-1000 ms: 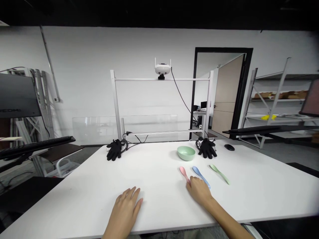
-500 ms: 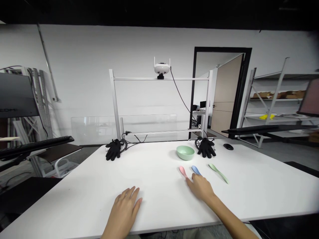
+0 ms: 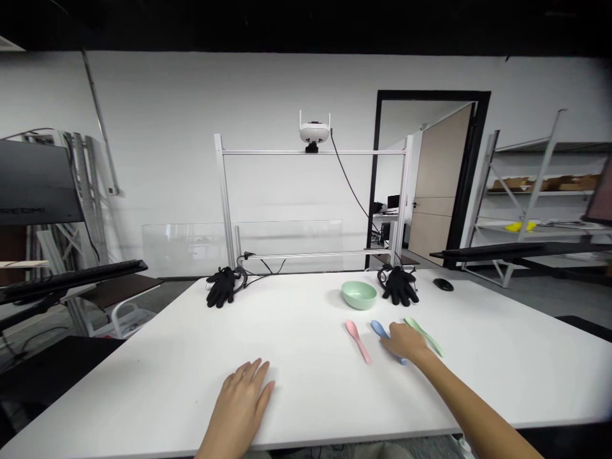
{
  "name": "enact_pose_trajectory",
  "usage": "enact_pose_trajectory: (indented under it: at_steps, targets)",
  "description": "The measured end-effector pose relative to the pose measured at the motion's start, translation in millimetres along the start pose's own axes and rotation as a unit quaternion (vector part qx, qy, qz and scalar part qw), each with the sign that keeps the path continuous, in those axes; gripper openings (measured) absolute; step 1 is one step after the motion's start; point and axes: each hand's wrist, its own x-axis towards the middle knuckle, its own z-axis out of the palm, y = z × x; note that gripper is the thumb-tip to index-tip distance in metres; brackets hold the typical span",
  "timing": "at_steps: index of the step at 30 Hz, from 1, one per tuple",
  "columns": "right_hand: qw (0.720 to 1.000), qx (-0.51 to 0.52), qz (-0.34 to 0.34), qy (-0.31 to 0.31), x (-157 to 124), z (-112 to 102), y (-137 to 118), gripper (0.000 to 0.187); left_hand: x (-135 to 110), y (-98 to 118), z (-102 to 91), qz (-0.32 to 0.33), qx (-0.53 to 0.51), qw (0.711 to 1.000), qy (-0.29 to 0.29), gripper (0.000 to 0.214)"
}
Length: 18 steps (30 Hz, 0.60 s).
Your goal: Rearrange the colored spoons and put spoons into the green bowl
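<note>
Three plastic spoons lie on the white table (image 3: 306, 395): a pink spoon (image 3: 358, 342), a blue spoon (image 3: 379, 327) and a green spoon (image 3: 425, 334). My right hand (image 3: 406, 341) is closed over the blue spoon's handle, its thumb on the left of it and curled fingers on the right. Under the hand the middle of that handle is hidden; its tip shows below. The knuckles come close to the green spoon's handle. My left hand (image 3: 243, 398) rests on the table near its front edge, fingers extended, holding nothing. Behind the spoons stands a green bowl (image 3: 359, 296).
Black gloves with cables lie at the back left (image 3: 221, 287) and back right (image 3: 400, 287). A black mouse (image 3: 443, 284) sits farther right. A metal frame (image 3: 222, 197) rises behind the table, carrying a white device (image 3: 314, 132).
My right hand has moved right, from the pink spoon to the blue one, so the pink handle is uncovered. My left hand stays in place. The camera view shifts slightly.
</note>
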Motion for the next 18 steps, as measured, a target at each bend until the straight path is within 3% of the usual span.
enact_pose_trajectory:
  at_steps: [18]
  targets:
    - [1.0, 0.004, 0.007, 0.008, -4.4, 8.1, -4.3, 0.04, 0.2, 1.4, -2.4, -0.001, 0.005, 1.0, -0.008, 0.05]
